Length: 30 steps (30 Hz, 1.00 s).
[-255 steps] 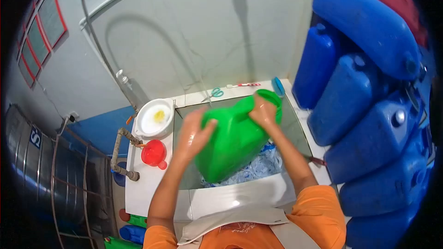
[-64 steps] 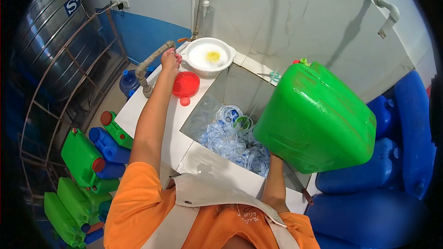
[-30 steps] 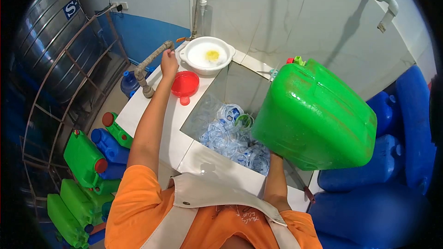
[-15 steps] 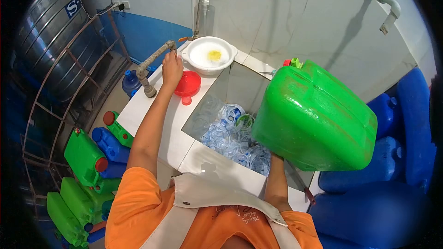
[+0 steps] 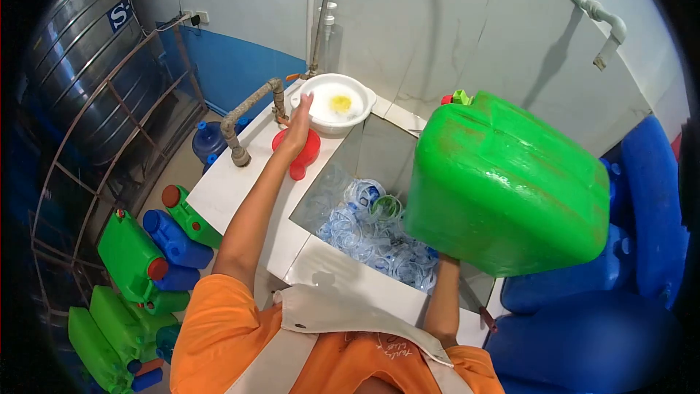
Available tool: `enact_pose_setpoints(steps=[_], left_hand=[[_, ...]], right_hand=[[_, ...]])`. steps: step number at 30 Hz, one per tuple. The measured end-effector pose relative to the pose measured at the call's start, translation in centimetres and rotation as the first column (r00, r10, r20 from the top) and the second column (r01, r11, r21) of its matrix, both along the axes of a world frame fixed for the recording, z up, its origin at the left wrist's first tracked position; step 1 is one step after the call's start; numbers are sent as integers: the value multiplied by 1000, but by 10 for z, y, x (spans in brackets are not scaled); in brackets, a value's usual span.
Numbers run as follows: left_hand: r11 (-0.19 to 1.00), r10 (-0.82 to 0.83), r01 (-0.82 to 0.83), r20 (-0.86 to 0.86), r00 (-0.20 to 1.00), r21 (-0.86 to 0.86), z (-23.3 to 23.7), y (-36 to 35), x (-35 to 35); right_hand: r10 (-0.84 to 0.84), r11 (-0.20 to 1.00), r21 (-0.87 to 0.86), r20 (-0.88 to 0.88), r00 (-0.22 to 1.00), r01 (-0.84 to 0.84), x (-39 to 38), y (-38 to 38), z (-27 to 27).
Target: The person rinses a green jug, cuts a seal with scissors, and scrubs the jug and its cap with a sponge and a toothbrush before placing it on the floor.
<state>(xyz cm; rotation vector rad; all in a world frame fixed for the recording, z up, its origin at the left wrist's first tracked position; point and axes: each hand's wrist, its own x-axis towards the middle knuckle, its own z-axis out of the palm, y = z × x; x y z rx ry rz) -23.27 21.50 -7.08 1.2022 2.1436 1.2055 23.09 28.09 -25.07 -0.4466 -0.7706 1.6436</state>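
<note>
A large green jerrycan [image 5: 503, 190] is tilted over the right side of the sink [image 5: 390, 131], with red and green caps at its far top end. My right hand [image 5: 446, 258] supports it from below, and the jerrycan hides most of the fingers. My left hand [image 5: 300, 121] reaches over a red round plastic vessel [image 5: 309, 148], its fingers stretched out by the near rim of a white basin [image 5: 334, 125]. Suds and a yellow patch show inside that basin. Just left of this hand stands a rusty pipe with a tap [image 5: 278, 106].
Several clear plastic cups [image 5: 364, 237] fill the sink's bottom. Green jerrycans [image 5: 131, 248] and blue ones [image 5: 171, 237] stand on the floor at left, beside a metal rack [image 5: 109, 84]. Large blue containers [image 5: 569, 281] crowd the right. A pump bottle [image 5: 330, 40] stands behind the basin.
My left hand has come away from the tap and moved right toward the basin, its fingers straightening. The jerrycan stays tilted on my right hand. The view has shifted slightly.
</note>
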Motion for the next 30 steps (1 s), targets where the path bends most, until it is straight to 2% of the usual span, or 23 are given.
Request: enact_pose_setpoints(steps=[1,2,4,5,6,8,11,12,14,15,16,18,21,22,23,24,25,27,28,30], left_hand=[[928,-178,42,340,923,371,14,5,14],[732,-441,-66,545,714,678,21,11,29],[647,-505,-118,540,673,753,8,33,59],[595,-463,-155,494,736,788,-33,66,79],[588,-466,-159,493,734,793,-37,65,92],[662,-491,-201,621,611,722,-45,53,121],[781,-476,-218,783,400,585,-58,37,143],[784,-471,-219,786,401,581,-56,41,134],[684,-544,-224,690,478,694,-59,49,114],[666,-474,-318,712,518,675,-61,60,132],[669,-472,-320,716,514,671,-71,59,135],[732,-394,-165,609,688,661,-88,57,142],[824,-297,51,354,887,565,-101,55,150],[832,-319,234,88,944,504,-83,28,131],[830,-351,397,-186,918,392,-63,-8,97],[874,-302,400,-339,891,275,-68,-28,74],[927,-219,353,-589,778,123,-71,-48,58],[926,-365,310,-725,585,-216,-57,-81,33],[920,-378,321,-726,575,-225,-63,-87,21],[902,-322,387,-894,310,-191,-72,-93,4]], right_hand=[[1,1000,6,15,1000,-1,5,1,10],[3,1000,14,36,999,-3,10,4,23],[7,1000,8,53,999,-8,8,2,28],[0,1000,2,59,998,-1,2,-1,22],[-23,1000,-10,61,998,23,-7,-8,9],[-59,997,-36,61,996,61,-17,-23,-9],[-67,997,-29,77,995,70,14,-35,6],[-60,998,-18,85,995,62,24,-34,15],[-54,998,-10,94,994,55,37,-32,25],[-59,998,-17,93,994,61,34,-32,22],[-75,997,-17,92,993,77,28,-33,14],[-109,993,-26,87,990,112,11,-35,-1],[-137,990,-10,106,985,138,23,-40,7],[-152,988,2,128,980,153,36,-39,15],[-171,985,20,148,974,170,52,-39,24],[-194,981,36,176,965,191,68,-38,34],[-228,974,57,209,951,221,84,-38,42],[-293,956,102,284,913,275,111,-35,58],[-323,946,121,329,888,299,120,-33,64],[-378,926,173,425,823,336,133,-27,70]])
